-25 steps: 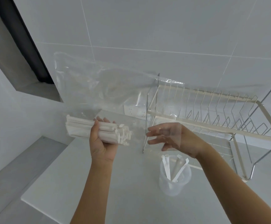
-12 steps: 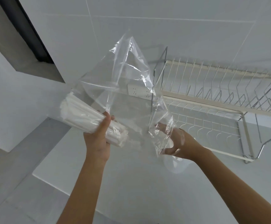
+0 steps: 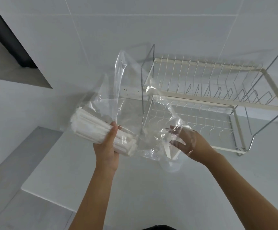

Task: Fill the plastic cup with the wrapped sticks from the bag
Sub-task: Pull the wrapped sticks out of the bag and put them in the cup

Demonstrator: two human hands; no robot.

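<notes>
Clear bag (image 3: 130, 100) mid-frame: left hand (image 3: 107, 146) clamps the sticks (image 3: 91, 127); right hand (image 3: 187, 141), fingers spread inside, should pinch a few.

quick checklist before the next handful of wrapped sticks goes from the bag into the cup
1. Bundle of white paper-wrapped sticks held firmly by the left hand through the clear plastic bag: ok.
2. Right hand at the bag's open end: ok; whether it grips any sticks: cannot tell.
3. Clear plastic cup standing on the white counter: ok, but bag and hand partly hide it.
4. Room left in the cup: cannot tell.
5. Cup clear of the white wire dish rack: ok.
</notes>
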